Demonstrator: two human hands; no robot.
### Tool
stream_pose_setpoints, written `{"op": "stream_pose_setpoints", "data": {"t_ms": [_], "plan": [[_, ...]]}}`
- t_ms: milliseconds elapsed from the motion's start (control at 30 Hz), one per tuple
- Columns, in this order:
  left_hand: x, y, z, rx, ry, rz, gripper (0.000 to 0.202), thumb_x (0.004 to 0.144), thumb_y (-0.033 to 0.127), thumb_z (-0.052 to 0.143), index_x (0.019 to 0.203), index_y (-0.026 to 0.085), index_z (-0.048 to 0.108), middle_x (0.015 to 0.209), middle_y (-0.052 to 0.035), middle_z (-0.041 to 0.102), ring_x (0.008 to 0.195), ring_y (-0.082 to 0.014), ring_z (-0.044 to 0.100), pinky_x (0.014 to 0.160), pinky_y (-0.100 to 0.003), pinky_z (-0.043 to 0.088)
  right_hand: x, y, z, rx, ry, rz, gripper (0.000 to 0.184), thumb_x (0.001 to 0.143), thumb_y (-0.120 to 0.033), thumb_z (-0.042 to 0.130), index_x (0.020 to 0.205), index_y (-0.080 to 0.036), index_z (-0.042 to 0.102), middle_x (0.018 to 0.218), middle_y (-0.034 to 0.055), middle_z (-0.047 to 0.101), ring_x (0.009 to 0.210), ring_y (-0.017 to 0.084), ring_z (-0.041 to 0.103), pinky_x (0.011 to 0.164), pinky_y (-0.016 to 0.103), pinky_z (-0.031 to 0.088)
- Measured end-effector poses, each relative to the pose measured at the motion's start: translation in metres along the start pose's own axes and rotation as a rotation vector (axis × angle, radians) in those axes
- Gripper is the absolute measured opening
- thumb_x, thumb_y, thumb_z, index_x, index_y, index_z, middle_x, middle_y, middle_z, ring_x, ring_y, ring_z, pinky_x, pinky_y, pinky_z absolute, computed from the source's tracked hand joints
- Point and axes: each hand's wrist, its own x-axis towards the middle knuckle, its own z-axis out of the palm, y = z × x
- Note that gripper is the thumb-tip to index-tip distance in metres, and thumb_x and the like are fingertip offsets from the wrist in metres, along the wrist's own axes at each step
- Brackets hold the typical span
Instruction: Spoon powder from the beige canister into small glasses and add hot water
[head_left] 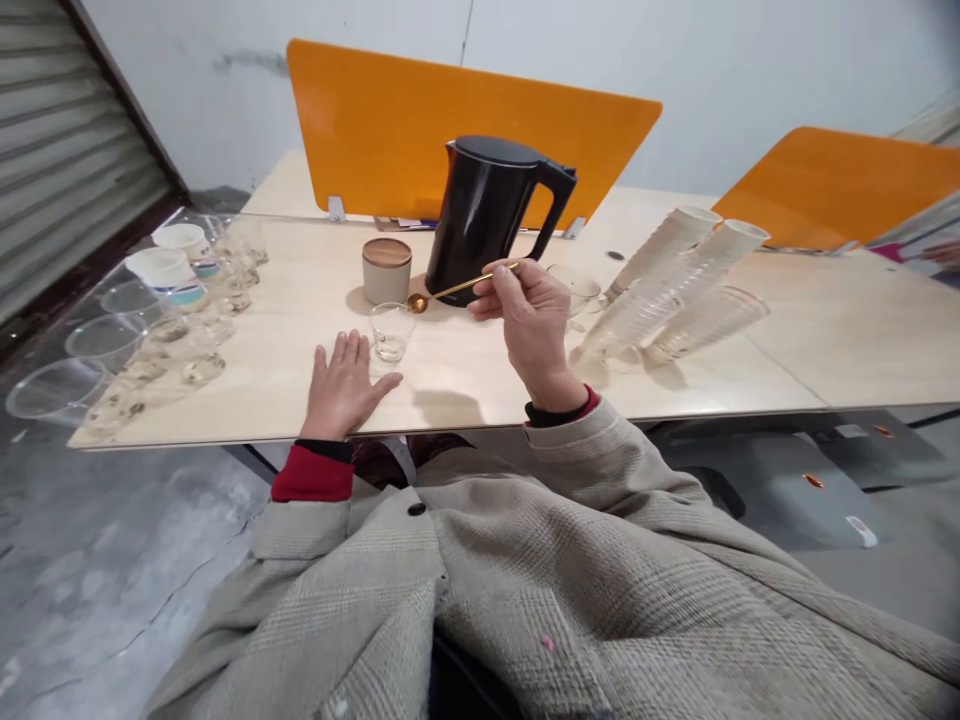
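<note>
Seen from the head camera, a person at a pale wooden table (480,362) pinches a slender gold spoon (461,287) near the end of its handle, the right hand (531,315) closed narrowly around it between thumb and fingers. The spoon reaches leftward from the grip, its bowl at the rim of a small clear cup (390,337); whether metal touches cup cannot be told, nor whether the bowl carries anything. The left hand (341,390), gripping nothing, lies spread on the tabletop to the left of the grip and nearer the body, its thumb just beside the cup's base.

With the hold so far back on the handle, a small turn of the wrist could swing the bowl widely and tip the cup, which no hand is steadying. A slip of the left thumb could nudge it too. Just beyond the cup stands a lidded canister (386,278), leaving scant room on that side. A black kettle (480,215) rises directly behind the spoon, where a careless lift might knock it. To the right of the grip, leaning stacks of cups (667,275) could topple if the right elbow or sleeve swept outward.
</note>
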Motion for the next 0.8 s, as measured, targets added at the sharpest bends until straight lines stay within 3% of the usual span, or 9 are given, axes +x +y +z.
{"op": "stream_pose_setpoints", "data": {"t_ms": [367, 633, 800], "plan": [[0.0, 0.0, 0.001, 0.0, 0.005, 0.009, 0.093, 0.105, 0.072, 0.025, 0.174, 0.01, 0.025, 0.183, -0.0171, 0.02, 0.172, -0.0335, 0.014, 0.139, -0.06, 0.011, -0.022, 0.01, 0.056, -0.174, -0.307, -0.012, 0.048, 0.104, -0.066, 0.054, 0.093, -0.022, 0.067, 0.083, 0.001, 0.074, 0.067, 0.013, 0.075, 0.06, 0.021, 0.055], [-0.001, 0.002, -0.001, 0.01, 0.0, 0.004, 0.093, 0.106, 0.072, 0.024, 0.173, 0.009, 0.026, 0.183, -0.0172, 0.02, 0.172, -0.033, 0.014, 0.139, -0.058, 0.01, -0.011, 0.002, 0.055, -0.349, -0.338, -0.093, 0.038, 0.108, -0.048, 0.052, 0.08, -0.023, 0.058, 0.076, 0.0008, 0.07, 0.067, 0.013, 0.075, 0.053, 0.02, 0.043], [-0.001, 0.001, 0.0, 0.003, 0.009, 0.007, 0.093, 0.106, 0.072, 0.026, 0.174, 0.009, 0.025, 0.183, -0.0174, 0.02, 0.172, -0.0332, 0.014, 0.139, -0.06, 0.011, -0.008, 0.005, 0.059, -0.346, -0.363, -0.079, 0.036, 0.11, -0.044, 0.051, 0.083, -0.022, 0.06, 0.078, 0.0011, 0.071, 0.069, 0.013, 0.075, 0.058, 0.021, 0.047]]}}
